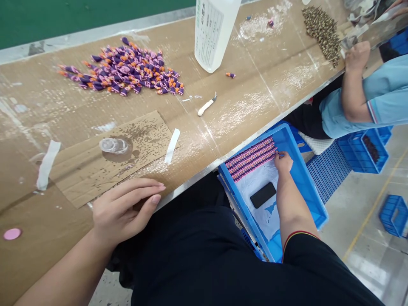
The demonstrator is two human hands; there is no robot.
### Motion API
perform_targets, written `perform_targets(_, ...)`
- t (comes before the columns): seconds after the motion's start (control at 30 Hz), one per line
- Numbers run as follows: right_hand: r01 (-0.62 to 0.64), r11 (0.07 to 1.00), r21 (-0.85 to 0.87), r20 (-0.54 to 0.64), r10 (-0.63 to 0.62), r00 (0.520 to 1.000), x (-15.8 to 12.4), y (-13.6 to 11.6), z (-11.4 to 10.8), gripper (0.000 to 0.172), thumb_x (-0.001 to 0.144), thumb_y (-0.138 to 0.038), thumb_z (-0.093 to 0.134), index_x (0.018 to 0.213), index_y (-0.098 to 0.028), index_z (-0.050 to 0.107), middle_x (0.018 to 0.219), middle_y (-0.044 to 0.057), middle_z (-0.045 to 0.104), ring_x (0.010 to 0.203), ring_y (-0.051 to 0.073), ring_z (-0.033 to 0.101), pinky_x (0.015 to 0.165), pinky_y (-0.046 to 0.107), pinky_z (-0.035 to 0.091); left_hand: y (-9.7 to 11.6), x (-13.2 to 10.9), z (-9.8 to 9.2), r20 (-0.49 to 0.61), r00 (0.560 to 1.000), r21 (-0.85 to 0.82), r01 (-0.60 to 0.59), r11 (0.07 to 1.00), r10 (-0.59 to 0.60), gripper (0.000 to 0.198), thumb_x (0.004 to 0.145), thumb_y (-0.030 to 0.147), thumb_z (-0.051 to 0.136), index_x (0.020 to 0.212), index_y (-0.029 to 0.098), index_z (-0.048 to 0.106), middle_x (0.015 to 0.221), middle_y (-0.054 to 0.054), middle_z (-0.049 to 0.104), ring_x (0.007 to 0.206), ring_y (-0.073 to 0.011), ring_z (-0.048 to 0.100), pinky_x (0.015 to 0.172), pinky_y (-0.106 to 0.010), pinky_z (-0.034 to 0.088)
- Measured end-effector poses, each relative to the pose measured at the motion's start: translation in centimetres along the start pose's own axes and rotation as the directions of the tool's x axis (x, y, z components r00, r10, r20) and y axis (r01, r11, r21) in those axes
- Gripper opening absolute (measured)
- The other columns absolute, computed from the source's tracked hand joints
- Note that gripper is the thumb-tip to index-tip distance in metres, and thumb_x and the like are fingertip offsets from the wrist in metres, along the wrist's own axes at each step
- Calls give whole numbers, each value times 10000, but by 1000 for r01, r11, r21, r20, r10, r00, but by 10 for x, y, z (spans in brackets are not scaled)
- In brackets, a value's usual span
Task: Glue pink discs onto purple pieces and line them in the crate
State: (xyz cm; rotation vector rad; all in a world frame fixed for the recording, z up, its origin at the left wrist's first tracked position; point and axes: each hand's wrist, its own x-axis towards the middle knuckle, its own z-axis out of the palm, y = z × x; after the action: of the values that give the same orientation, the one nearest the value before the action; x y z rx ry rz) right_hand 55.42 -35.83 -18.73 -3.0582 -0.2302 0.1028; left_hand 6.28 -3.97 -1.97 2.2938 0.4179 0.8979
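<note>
My left hand (127, 208) rests at the table's front edge, its fingers stretched out with nothing in them. Beside it a cardboard sheet (79, 178), speckled with dark spots, carries a small clear plastic cup (113, 145). My right hand (283, 162) reaches into a blue plastic bin (306, 187). Its fingertips pinch a small dark purple piece at the end of neat rows of purple, pink and orange pieces (251, 158). More such pieces lie in a loose pile (127, 68) on the table. A black phone (263, 195) lies on the white sheet (266, 221) inside the bin.
A white labelled bottle (213, 34) stands on the table near a small white-handled tool (206, 105) and a single piece (230, 75). White tape strips (172, 146) flank the cardboard. At right, a co-worker's hand (357, 55) is near a pile of brass-coloured parts (321, 36). Blue crates (394, 214) stand on the floor.
</note>
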Motion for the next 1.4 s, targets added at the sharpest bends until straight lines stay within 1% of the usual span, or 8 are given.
perform_targets(0.13,-19,1000,-20,5,19,1000,5,-3,3,285,940,-362,655,1090,-160,791,937,150,820,996,330,774,900,396,596,0,0,-1,8,1000,2,-4,1000,4,164,928,60,704,947,208,771,904,-31,812,737,-147,785,666,-211,639)
perform_targets(0.27,-25,999,-45,12,25,1000,8,-2,5,259,928,-328,651,1074,-182,807,943,145,814,1006,330,775,901,408,601,1,1,-1,5,1000,13,-25,1000,25,155,935,53,699,950,195,759,897,-33,804,743,-137,779,669,-200,633)
perform_targets(0.4,-26,998,-61,18,27,999,9,1,5,281,923,-304,636,1099,-181,817,945,149,809,1020,342,773,907,423,606,1,4,-1,17,999,0,-29,1000,29,154,927,48,706,939,191,762,885,-29,807,738,-136,783,671,-191,635)
perform_targets(0.63,-18,997,-73,18,20,1000,10,10,0,384,915,-272,610,1234,-177,802,1016,163,808,1049,350,768,926,438,609,1,5,-1,13,1000,-11,-22,1000,22,179,920,39,695,944,204,760,883,-26,808,726,-142,783,657,-200,643)
perform_targets(0.8,10,998,-68,22,-8,1000,11,9,2,378,916,-269,604,1225,-208,813,1010,138,815,1055,327,769,941,428,604,1,6,-2,31,999,-6,-29,1000,29,183,921,44,702,952,214,759,878,-19,809,728,-144,785,646,-201,641)
perform_targets(1.03,19,996,-87,37,-15,999,12,4,1,394,924,-250,580,1226,-181,825,1060,178,812,1050,346,767,943,452,598,1,5,-1,19,1000,-26,11,1000,-10,181,923,63,694,937,224,776,879,-16,815,719,-150,786,654,-211,650)
perform_targets(1.2,32,994,-100,54,-27,998,12,4,-2,404,920,-256,590,1245,-208,825,1051,159,815,1032,331,765,929,439,598,1,6,-2,27,999,-8,-23,1000,24,163,923,47,706,947,198,761,876,-37,809,725,-143,782,641,-197,634)
perform_targets(1.4,54,993,-105,58,-48,997,11,4,-5,391,933,-285,607,1255,-241,826,991,128,815,1001,305,765,898,395,596,1,4,-1,-4,1000,-28,1,1000,-1,186,924,57,694,942,227,767,875,-17,814,716,-152,787,630,-212,646)
